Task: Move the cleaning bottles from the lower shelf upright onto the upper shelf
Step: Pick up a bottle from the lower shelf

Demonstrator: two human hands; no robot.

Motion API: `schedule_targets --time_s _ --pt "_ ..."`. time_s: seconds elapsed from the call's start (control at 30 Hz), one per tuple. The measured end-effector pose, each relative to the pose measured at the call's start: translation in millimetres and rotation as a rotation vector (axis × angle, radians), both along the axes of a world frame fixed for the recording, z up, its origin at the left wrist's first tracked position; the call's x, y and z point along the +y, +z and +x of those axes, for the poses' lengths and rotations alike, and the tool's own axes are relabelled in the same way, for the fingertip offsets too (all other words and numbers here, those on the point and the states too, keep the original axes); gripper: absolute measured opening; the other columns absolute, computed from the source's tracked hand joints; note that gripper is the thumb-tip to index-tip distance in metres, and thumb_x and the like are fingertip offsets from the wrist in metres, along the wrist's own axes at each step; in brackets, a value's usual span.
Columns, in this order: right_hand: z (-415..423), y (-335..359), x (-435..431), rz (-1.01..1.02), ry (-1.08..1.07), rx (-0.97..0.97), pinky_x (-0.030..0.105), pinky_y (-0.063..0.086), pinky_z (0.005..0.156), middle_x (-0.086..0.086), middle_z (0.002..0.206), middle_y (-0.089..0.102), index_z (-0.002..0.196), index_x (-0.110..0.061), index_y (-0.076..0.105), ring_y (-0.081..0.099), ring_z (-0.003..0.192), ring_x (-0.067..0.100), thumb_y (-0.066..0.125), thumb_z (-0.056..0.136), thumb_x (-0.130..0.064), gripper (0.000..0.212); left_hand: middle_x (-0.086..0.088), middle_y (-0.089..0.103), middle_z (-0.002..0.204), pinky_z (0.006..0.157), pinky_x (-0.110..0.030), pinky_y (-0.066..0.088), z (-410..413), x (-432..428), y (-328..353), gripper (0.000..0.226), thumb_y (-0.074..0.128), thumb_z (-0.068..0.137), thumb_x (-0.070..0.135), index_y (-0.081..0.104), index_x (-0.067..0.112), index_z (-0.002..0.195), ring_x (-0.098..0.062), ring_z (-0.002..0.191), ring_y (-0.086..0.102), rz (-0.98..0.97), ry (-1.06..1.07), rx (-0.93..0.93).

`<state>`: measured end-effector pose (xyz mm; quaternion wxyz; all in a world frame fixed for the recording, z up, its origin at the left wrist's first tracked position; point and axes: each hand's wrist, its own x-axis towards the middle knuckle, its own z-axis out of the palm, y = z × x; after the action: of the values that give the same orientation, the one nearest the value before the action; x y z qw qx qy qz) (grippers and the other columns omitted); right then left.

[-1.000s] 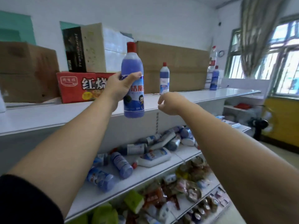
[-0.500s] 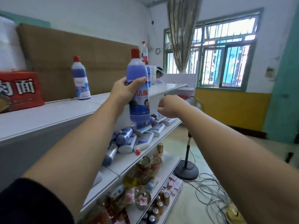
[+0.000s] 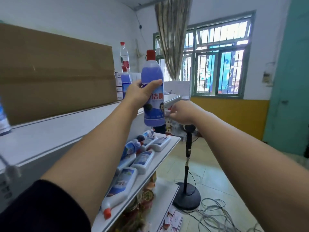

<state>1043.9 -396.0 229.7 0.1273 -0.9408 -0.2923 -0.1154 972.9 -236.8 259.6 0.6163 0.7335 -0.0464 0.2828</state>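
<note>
bottle, blue w/ red cap: held upright, clamped in l. hand beside upper shelf edge; r. hand curled, gripped nothing.

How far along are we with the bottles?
Done: a far bottle and a left-edge bottle stand upright on the upper shelf. In hand: the left hand holds a blue bottle upright, not yet set down. Left: several lying bottles on the lower shelf.
</note>
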Motion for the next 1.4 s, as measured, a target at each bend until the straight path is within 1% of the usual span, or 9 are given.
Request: schedule_targets --time_s 0.17,0.3,0.57,0.77,0.97,1.07,1.23,1.33,1.4 --pt "83 7 4 0.019 0.053 0.0 0.034 0.05 0.089 0.004 0.107 0.071 0.109 -0.013 0.072 0.062 0.094 0.021 0.053 0.096 -0.027 0.027 -0.001 0.07 0.091 0.084 -0.038 0.061 73 0 1 0.023 0.073 0.087 0.04 0.061 0.023 0.097 -0.021 0.089 0.073 0.059 0.069 0.039" --pt "152 13 8 0.018 0.105 0.002 0.035 0.049 0.097 0.006 0.12 0.069 0.122 -0.013 0.069 0.063 0.106 0.023 0.055 0.095 -0.025 0.033 -0.001 0.069 0.091 0.078 -0.033 0.059 131 4 3 0.024 0.071 0.088 0.039 0.06 0.021 0.101 -0.019 0.087 0.072 0.054 0.131 0.042" --pt "284 31 21 -0.02 0.273 -0.003 0.04 0.05 0.099 0.007 0.123 0.069 0.121 -0.01 0.07 0.062 0.111 0.025 0.052 0.096 -0.028 0.035 -0.006 0.071 0.104 0.093 -0.045 0.057 233 22 19 0.04 0.077 0.084 0.04 0.062 0.018 0.113 -0.024 0.098 0.072 0.008 0.377 0.035" --pt "358 46 53 0.013 0.403 0.006 0.039 0.049 0.098 0.008 0.123 0.067 0.122 -0.012 0.069 0.059 0.112 0.029 0.05 0.096 -0.028 0.036 -0.006 0.069 0.106 0.091 -0.045 0.058 289 45 24 0.046 0.079 0.082 0.035 0.062 0.013 0.119 -0.026 0.099 0.07 0.002 0.552 0.046" --pt "411 48 109 0.059 0.491 0.015 0.032 0.043 0.092 0.01 0.126 0.066 0.124 -0.011 0.067 0.058 0.114 0.029 0.052 0.098 -0.029 0.036 0.0 0.067 0.111 0.089 -0.039 0.058 329 80 37 0.049 0.082 0.081 0.033 0.057 0.02 0.121 -0.022 0.103 0.067 0.174 0.625 0.17" --pt "433 50 141 0.092 0.533 0.014 0.029 0.041 0.085 0.009 0.123 0.067 0.121 -0.01 0.068 0.056 0.101 0.025 0.053 0.098 -0.027 0.032 0.002 0.064 0.108 0.089 -0.041 0.058 345 98 44 0.047 0.081 0.082 0.029 0.05 0.027 0.117 -0.021 0.101 0.066 0.208 0.614 0.246" --pt "459 56 184 0.152 0.587 0.012 0.028 0.042 0.079 0.012 0.114 0.068 0.113 -0.009 0.073 0.059 0.101 0.027 0.054 0.095 -0.025 0.03 -0.004 0.064 0.118 0.089 -0.041 0.058 362 116 64 0.061 0.086 0.077 0.019 0.048 0.02 0.124 -0.021 0.102 0.067 0.367 0.654 0.34" --pt "467 57 203 0.152 0.618 0.006 0.029 0.045 0.081 0.012 0.114 0.069 0.115 -0.009 0.072 0.061 0.103 0.028 0.055 0.095 -0.026 0.031 0.001 0.066 0.102 0.081 -0.031 0.053 365 114 83 0.037 0.084 0.078 0.014 0.056 0.026 0.099 -0.014 0.093 0.064 0.582 0.721 0.453" --pt "471 57 213 0.136 0.644 0.002 0.032 0.049 0.09 0.012 0.116 0.069 0.117 -0.009 0.071 0.061 0.107 0.029 0.056 0.094 -0.027 0.033 0.003 0.065 0.098 0.082 -0.034 0.049 367 116 92 0.035 0.086 0.076 0.02 0.057 0.027 0.092 -0.014 0.091 0.061 0.674 0.793 0.532"
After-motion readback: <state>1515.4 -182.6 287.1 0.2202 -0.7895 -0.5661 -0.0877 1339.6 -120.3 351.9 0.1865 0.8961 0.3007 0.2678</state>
